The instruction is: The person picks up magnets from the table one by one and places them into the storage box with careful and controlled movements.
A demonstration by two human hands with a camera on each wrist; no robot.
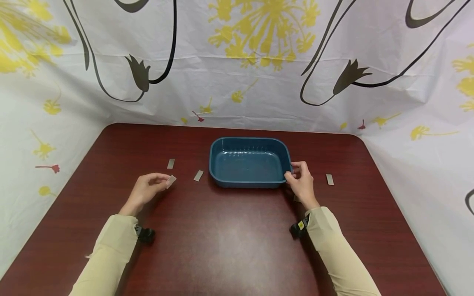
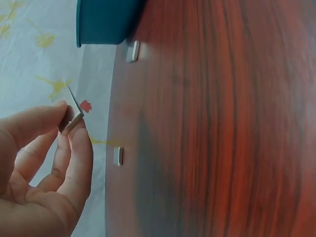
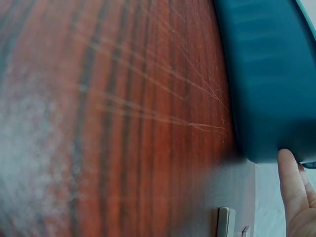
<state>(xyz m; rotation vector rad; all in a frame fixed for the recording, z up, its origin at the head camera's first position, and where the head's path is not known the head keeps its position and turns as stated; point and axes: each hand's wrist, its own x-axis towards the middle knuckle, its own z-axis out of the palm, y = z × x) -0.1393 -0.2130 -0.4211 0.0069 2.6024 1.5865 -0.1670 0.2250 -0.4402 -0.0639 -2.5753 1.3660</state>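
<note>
My left hand (image 1: 146, 192) is raised over the left half of the table. Between thumb and fingertips it pinches a small grey rectangular block (image 2: 72, 117), flat and metallic-looking. Two similar blocks lie nearby, one beyond the hand (image 1: 170, 163) and another (image 1: 198, 175) beside the tray. A deep teal rectangular tray (image 1: 248, 183) with rounded corners stands at the table's middle. At its front right corner, my right hand (image 1: 303, 185) grips the rim, a fingertip (image 3: 286, 165) against the outer wall.
Another grey block (image 1: 330, 179) lies right of the tray, and one more (image 1: 297, 199) is partly hidden under the right wrist. The dark red wooden table (image 1: 229, 242) ends at a white curtain (image 1: 207, 82) with yellow and grey flower prints.
</note>
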